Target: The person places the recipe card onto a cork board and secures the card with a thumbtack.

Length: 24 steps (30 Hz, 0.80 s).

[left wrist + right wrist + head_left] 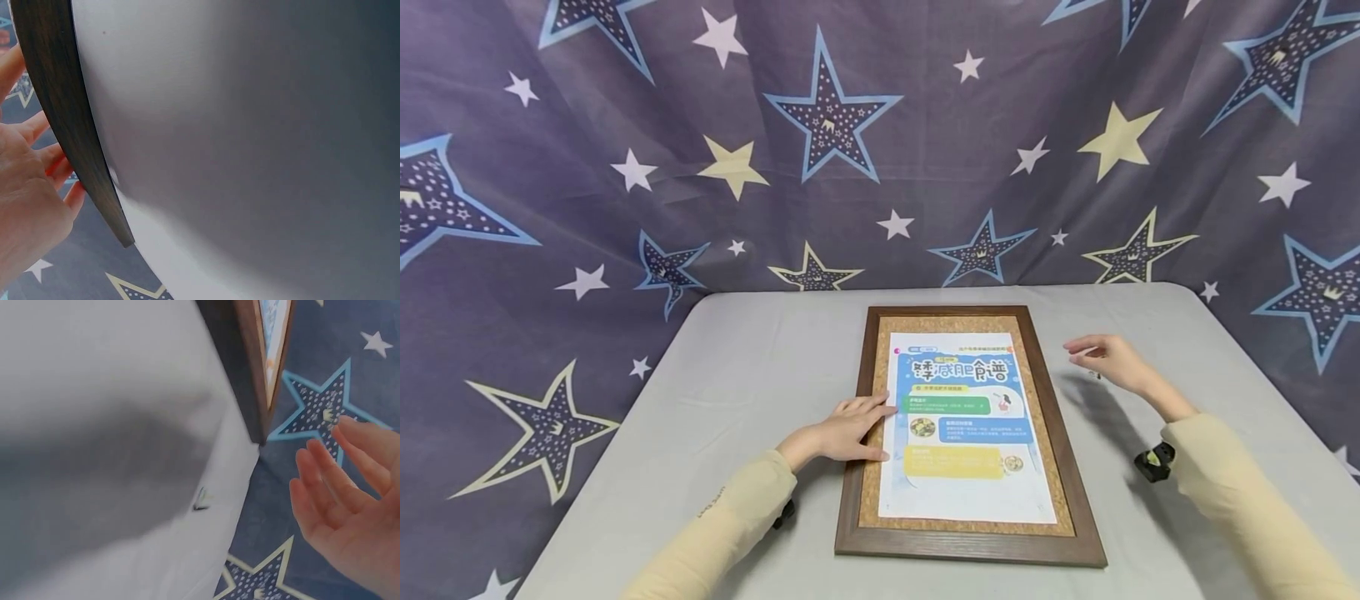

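2-handed working at the board: resting the left hand [850, 427] across the left side of the brown frame [970, 546], with fingers spread and fairly straight, reaching the left edge of the printed sheet [966, 417] and gripping nothing. Holding the right hand [1108, 360] above the gray table [760, 358], to the right of the frame and apart from it, with fingers loosely bent, about half open, apparently carrying nothing. Hovering near a small dark thing [1096, 375] on the table, too small to identify.

Risking, by judgement, a skewed or curling sheet: showing only a pink dot [897, 351] and an orange dot [1011, 349], possibly 2 pin heads, at the far corners, with no fastener visible at the near corners. Likely pulling the near edge out of line if dragging the left fingertips sideways. Possibly shoving the whole frame askew by pushing too hard from the left, for want of any brace on the right. Perhaps knocking the small dark thing away by lowering the right hand carelessly.

Containing nothing deep: bordering 1 cork panel [951, 324] with the frame, and keeping the sheet inside, on the cork, with narrow cork strips showing along all 4 sides.
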Motion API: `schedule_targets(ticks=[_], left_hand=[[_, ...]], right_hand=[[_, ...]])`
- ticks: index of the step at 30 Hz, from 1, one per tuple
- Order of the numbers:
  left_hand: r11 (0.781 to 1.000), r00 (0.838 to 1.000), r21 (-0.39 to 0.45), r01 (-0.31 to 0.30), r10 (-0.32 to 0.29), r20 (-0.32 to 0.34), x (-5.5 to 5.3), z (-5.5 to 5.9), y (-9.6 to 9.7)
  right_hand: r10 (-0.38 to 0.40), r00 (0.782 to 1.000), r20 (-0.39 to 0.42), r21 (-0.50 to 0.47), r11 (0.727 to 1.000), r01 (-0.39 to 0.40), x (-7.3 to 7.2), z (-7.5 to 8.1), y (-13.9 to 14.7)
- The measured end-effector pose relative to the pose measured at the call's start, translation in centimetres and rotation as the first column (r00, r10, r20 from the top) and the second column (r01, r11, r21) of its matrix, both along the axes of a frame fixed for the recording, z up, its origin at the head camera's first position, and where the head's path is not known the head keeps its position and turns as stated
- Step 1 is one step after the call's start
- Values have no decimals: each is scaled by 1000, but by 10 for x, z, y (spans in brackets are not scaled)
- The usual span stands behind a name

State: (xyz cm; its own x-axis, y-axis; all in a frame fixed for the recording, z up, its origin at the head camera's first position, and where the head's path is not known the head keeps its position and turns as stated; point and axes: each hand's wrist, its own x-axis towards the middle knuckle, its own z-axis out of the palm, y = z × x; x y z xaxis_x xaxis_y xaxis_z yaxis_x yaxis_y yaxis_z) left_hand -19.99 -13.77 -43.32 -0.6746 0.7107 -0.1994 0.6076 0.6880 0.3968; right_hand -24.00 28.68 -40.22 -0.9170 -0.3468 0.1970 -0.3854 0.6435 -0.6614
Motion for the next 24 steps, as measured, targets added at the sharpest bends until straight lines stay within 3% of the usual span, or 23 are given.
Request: schedule_targets(ticks=[9,24], left_hand=[[1000,1000,10,2,-2,12,0,1,0],[1000,1000,4,-4,4,25,2,2,0]], right_hand=[[-42,994,102,83,996,34,4,-9,20],[-34,988,153,95,995,20,0,-28,40]])
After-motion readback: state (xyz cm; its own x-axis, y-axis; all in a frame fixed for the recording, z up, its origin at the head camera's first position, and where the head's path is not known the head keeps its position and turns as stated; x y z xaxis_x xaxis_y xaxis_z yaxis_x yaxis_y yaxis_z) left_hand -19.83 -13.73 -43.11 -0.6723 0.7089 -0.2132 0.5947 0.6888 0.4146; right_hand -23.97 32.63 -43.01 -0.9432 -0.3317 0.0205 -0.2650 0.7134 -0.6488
